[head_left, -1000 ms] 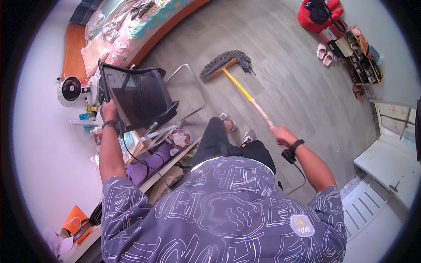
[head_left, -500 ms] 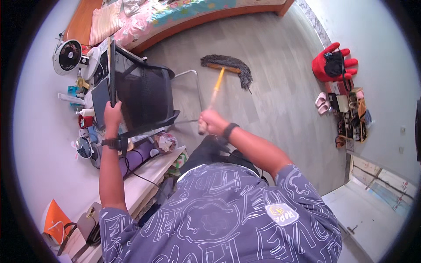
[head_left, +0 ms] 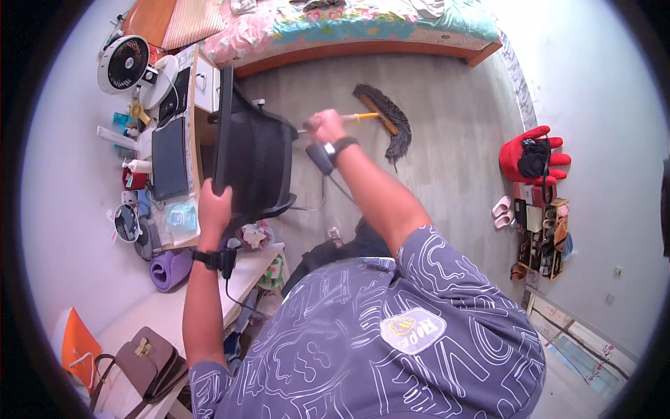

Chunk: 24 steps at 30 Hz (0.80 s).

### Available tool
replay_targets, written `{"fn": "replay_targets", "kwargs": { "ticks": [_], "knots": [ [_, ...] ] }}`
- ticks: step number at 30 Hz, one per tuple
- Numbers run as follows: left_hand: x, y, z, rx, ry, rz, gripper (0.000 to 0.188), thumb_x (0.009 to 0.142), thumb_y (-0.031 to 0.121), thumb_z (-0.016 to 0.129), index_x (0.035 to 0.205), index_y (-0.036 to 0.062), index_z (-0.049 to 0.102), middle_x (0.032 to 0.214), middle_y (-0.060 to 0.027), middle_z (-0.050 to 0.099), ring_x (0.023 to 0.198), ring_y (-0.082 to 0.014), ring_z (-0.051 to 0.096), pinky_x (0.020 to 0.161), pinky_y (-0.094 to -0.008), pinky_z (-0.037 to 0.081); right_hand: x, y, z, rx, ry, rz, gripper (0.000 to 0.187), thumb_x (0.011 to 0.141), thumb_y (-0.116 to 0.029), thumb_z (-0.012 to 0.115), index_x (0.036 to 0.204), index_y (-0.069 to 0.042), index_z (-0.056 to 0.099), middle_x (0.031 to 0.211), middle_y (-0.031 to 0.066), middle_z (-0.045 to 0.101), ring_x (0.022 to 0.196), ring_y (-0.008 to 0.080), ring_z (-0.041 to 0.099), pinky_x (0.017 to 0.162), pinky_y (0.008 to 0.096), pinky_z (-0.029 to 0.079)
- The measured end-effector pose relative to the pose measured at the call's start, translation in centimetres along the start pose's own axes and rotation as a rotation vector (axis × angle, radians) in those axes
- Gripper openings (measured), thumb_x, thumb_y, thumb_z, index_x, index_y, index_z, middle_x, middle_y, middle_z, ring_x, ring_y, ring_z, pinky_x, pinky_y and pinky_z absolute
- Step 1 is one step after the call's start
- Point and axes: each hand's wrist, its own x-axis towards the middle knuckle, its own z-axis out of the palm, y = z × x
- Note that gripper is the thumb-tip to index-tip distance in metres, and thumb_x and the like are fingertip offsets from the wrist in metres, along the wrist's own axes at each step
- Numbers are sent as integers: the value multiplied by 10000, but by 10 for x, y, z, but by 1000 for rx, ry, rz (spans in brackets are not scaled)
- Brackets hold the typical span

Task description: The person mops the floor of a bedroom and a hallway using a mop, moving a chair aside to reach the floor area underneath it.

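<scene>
My left hand (head_left: 216, 204) is closed on the top edge of a black mesh-backed chair (head_left: 262, 157), which stands at the desk on the left. In my right hand (head_left: 326, 127) is the handle of a mop (head_left: 397, 129), the fist wrapped round it beside the chair's far corner. The mop's yellow shaft end joins a wooden crosspiece, and its dark grey strands lie curved on the floor, short of the bed. Black straps with small boxes and cables sit on both wrists.
A bed (head_left: 363, 50) with a wooden frame runs along the far side. The desk (head_left: 197, 133) at left carries a white fan (head_left: 126, 64) and a closed laptop (head_left: 171, 159). Pink slippers (head_left: 502, 212) and a shoe rack (head_left: 544, 237) line the right wall. A brown handbag (head_left: 148, 361) rests at lower left.
The chair has shifted right, away from the desk, with my left hand on it. My right hand has moved farther forward, and the mop has swung round so its shaft lies nearly sideways.
</scene>
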Motion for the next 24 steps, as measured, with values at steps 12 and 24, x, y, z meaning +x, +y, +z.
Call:
{"fn": "replay_targets", "kwargs": {
  "ticks": [12, 24],
  "knots": [
    [6, 70, 44, 147, 43, -74, 299, 778, 118, 601, 1041, -8, 534, 969, -218, 585, 932, -402, 562, 830, -442, 444, 206, -133, 105, 498, 169, 89, 285, 872, -40, 403, 1147, -94, 355, 889, 77, 515, 639, 176, 573, 540, 349, 534],
    [-30, 165, 153, 144, -59, -259, 429, 643, 80, 686, 1019, 27, 487, 940, -184, 534, 914, -385, 534, 808, -435, 436, 261, -313, 156, 319, -242, 391, 132, 854, -15, 429, 974, 14, 476, 858, 129, 538, 666, 248, 588, 571, 382, 556]
  ]
}}
